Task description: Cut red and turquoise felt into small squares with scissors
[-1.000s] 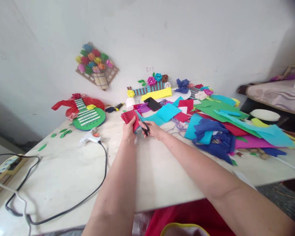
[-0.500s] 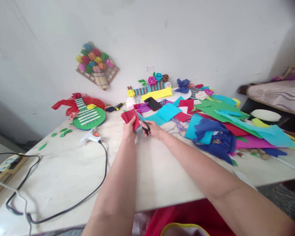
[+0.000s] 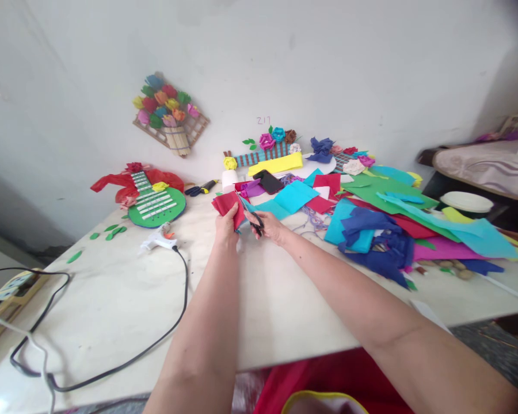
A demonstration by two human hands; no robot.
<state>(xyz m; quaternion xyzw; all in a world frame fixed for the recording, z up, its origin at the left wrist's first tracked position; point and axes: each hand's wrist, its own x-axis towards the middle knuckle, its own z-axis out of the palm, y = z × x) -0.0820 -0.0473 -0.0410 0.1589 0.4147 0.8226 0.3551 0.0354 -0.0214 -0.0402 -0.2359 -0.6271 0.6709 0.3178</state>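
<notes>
Over the middle of the table, my left hand (image 3: pixel 227 225) pinches a folded piece of red paper (image 3: pixel 225 202), thumb on top. My right hand (image 3: pixel 268 226) is closed around a pair of black-handled scissors (image 3: pixel 256 223). Their blades lie along the right edge of the red paper; whether they are cutting into it I cannot tell. A strip of light-blue paper (image 3: pixel 296 197) lies just behind my right hand. Left of my hands rests a white glue gun (image 3: pixel 159 239).
A green guitar-shaped craft (image 3: pixel 157 206) lies at the left, with green paper leaves near it. Behind my hands are a black phone (image 3: pixel 269 181) and yellow folded paper (image 3: pixel 276 165). Coloured sheets and a dark-blue crumpled piece (image 3: pixel 373 230) cover the right. A black cord (image 3: pixel 125 361) loops across the left.
Almost nothing differs. Both hands stay in place with the red paper and the scissors; any shift of the blades is too small to make out.
</notes>
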